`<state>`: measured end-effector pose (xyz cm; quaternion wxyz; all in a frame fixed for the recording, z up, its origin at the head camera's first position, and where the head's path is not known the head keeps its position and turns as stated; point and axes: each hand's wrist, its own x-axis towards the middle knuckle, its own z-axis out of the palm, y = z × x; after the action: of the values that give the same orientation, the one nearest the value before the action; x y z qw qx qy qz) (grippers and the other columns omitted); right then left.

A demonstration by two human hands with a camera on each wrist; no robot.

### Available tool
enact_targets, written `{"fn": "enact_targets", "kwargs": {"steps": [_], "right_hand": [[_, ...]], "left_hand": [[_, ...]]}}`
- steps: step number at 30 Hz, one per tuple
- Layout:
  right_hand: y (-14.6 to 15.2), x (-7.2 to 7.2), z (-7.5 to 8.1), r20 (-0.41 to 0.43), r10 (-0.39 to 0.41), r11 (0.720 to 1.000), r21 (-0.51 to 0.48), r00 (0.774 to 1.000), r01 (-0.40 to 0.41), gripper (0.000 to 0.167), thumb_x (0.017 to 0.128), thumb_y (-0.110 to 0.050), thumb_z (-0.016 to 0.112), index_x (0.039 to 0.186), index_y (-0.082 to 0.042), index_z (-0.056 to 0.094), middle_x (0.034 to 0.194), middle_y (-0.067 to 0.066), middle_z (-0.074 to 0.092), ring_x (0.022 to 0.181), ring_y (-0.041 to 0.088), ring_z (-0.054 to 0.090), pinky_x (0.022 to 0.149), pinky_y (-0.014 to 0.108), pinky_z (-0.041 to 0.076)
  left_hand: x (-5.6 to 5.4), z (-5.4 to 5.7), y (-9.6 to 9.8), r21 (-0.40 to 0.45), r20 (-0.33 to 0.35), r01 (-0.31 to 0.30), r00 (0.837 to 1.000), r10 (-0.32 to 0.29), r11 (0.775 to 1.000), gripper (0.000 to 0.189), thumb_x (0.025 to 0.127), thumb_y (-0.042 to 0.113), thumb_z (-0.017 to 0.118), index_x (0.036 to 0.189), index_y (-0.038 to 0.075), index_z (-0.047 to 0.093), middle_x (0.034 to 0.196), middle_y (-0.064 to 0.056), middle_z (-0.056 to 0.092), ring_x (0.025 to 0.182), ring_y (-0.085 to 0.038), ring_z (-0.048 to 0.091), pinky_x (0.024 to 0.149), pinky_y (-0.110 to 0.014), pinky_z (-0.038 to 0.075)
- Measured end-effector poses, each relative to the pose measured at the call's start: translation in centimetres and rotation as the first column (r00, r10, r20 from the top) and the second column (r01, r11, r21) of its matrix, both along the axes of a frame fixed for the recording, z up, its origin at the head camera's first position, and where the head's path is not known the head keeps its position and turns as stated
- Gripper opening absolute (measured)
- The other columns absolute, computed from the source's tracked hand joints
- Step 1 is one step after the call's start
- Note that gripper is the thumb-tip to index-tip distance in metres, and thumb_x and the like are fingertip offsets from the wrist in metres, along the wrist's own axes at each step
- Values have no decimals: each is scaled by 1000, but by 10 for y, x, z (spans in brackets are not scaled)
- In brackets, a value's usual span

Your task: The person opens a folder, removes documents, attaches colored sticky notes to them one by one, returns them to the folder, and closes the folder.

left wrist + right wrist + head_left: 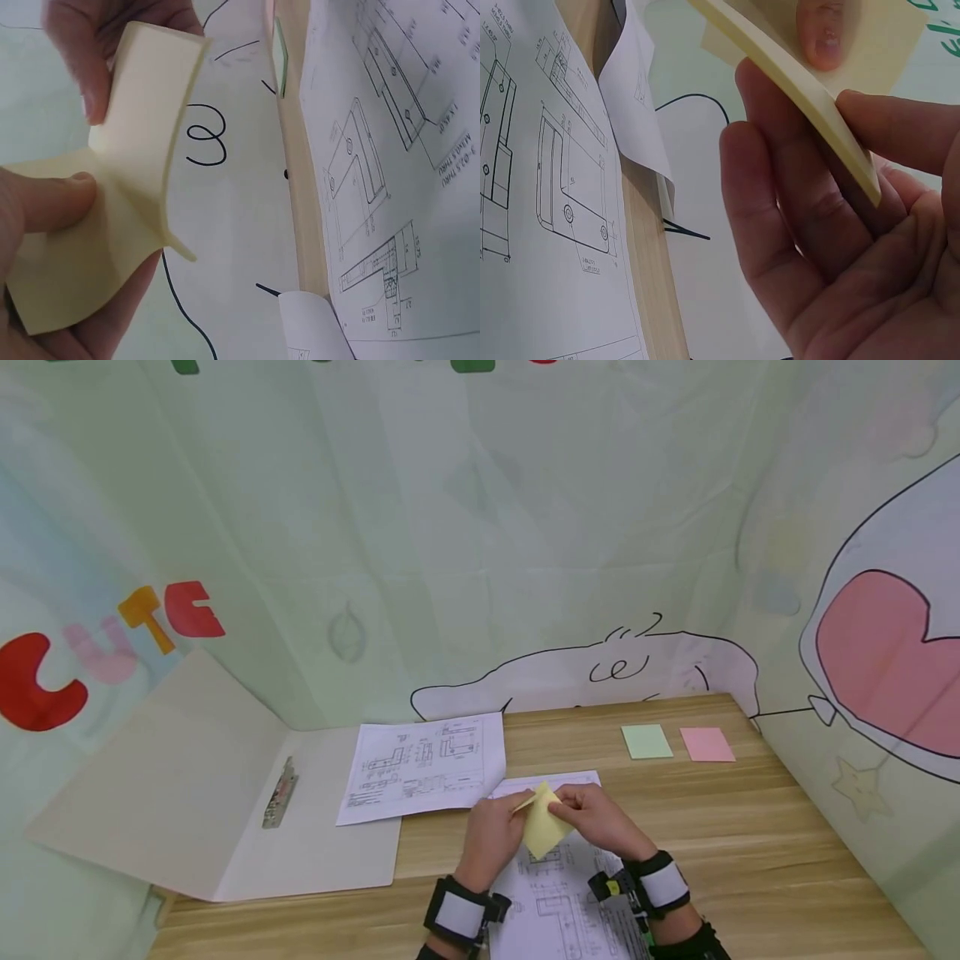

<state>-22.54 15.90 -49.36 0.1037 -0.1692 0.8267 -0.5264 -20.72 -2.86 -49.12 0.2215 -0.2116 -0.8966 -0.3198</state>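
A pad of yellow sticky notes (545, 831) is held above a printed drawing sheet (562, 906), between both hands. My right hand (603, 822) pinches the pad between thumb and fingers; its thick edge (817, 105) shows in the right wrist view. With thumb on top and fingers beneath, my left hand (492, 837) grips a yellow part (67, 255) bent away from the rest. The two yellow parts meet at a crease in the left wrist view. Whether they are fully separate, I cannot tell.
An open folder (322, 864) with a metal clip (281, 795) stands at the left, one cover raised against the curtain. Another drawing sheet (427, 764) overlaps it. A green sticky note pad (647, 742) and a pink one (707, 744) lie at the wooden table's (787, 860) back right.
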Motion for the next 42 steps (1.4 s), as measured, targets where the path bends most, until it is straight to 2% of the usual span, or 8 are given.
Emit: {"fn": "enact_targets", "kwargs": {"steps": [10,12,14,19,24,32,39,42], "right_hand": [[1,3,6,3,-16,1000,1,1000,16,18,95,-17,57,90,-3,67,79,2,65,69,16,57,62,31,45],[3,1,1,-2,-13,1000,-1,1000,13,19,95,-19,58,90,-4,67,79,1,65,69,16,57,61,30,45],[3,1,2,0,-18,1000,0,1000,18,19,95,-19,58,90,-3,67,79,2,65,68,15,56,61,29,44],[4,1,5,12,-50,998,23,999,50,17,95,-18,58,90,-4,66,76,0,61,66,14,51,59,27,39],[6,1,5,1,-60,997,41,998,60,18,95,-19,58,92,-4,66,75,0,62,65,15,50,58,26,38],[10,0,1,0,-86,995,58,996,85,17,95,-19,57,90,-6,66,74,-1,61,64,15,49,57,25,36],[15,-1,0,11,-116,990,76,993,115,15,95,-18,57,89,-8,65,77,1,58,66,16,48,59,27,33],[18,-1,0,13,-146,988,55,989,145,16,95,-18,57,90,-6,66,78,2,58,67,17,48,59,28,36]], "left_hand": [[-4,2,-8,165,95,11,995,-27,986,14,88,12,66,97,9,76,92,-4,72,81,-12,68,66,-28,53],[-5,2,-10,195,105,16,994,-37,981,13,88,13,65,96,9,76,91,-3,72,76,-8,66,65,-26,52],[-5,3,-13,231,133,8,990,-40,973,12,89,13,65,90,9,76,77,1,70,64,-4,59,58,-23,48],[-5,7,-19,328,264,-78,964,-12,941,28,88,17,66,62,9,60,51,8,37,46,-4,35,44,-20,29],[-6,9,-21,361,346,-116,938,-17,925,36,89,20,65,57,10,52,50,8,38,43,-4,36,41,-20,28],[-7,10,-25,378,371,-169,928,18,910,27,89,21,65,66,8,62,49,7,42,42,-6,39,40,-20,29],[-9,12,-34,358,346,-221,934,91,907,33,89,19,65,59,9,54,50,5,35,43,-7,31,43,-22,25],[-9,13,-38,344,324,-215,941,99,914,21,90,16,63,72,5,66,61,0,55,51,-8,41,48,-22,33]]}}
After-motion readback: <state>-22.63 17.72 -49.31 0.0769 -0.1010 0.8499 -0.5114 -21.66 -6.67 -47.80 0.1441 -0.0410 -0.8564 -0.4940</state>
